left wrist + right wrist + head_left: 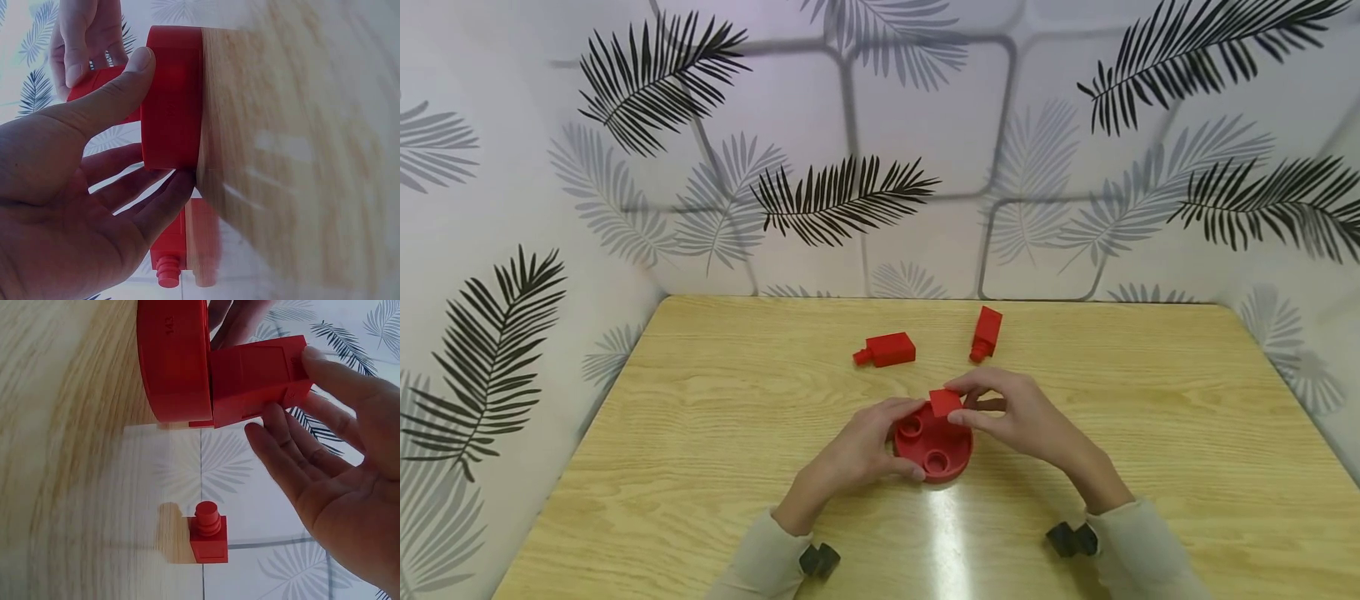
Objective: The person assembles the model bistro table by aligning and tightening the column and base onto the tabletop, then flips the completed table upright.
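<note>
A shallow round red base (937,477) sits on the table, with two ring-shaped sockets showing inside it. My left hand (863,443) grips it from the left, its thumb at the near rim and its fingers round the far side. Rising from the base's far right part is a square-sided red block (259,372), whose lower end is hidden by the rim. My right hand (1017,414) pinches the upper end of this block between thumb and fingers. It leans a little in the right wrist view.
Beyond the hands lie two more red blocks with ridged round pegs: one on its side (891,350) with the peg pointing left, another (988,332) farther right with its peg towards me. Patterned panels stand at the table's back and sides.
</note>
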Demonstrator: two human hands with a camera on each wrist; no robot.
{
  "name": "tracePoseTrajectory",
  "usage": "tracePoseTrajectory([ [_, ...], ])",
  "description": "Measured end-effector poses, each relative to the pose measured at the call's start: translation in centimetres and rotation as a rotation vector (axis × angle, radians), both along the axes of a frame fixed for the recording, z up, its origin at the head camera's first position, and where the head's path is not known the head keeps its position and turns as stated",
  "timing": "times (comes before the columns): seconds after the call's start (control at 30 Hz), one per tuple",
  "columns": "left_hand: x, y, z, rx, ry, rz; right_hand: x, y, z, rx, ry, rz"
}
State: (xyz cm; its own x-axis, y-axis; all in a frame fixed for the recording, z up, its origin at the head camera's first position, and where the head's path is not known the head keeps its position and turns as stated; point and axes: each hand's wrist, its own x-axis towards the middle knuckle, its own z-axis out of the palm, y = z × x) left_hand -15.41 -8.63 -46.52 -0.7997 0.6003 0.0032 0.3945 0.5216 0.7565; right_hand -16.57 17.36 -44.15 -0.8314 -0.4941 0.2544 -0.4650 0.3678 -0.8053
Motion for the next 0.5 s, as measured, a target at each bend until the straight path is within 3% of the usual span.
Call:
tracePoseTrajectory([
  [0.27, 0.02, -0.03, 0.07, 0.010, 0.005, -0.001, -0.05, -0.17, -0.02, 0.008, -0.023, -0.049],
  [0.5, -0.04, -0.01, -0.14, -0.001, 0.011, -0.001, -0.48, -0.44, -0.59, 0.058, 0.050, -0.020],
])
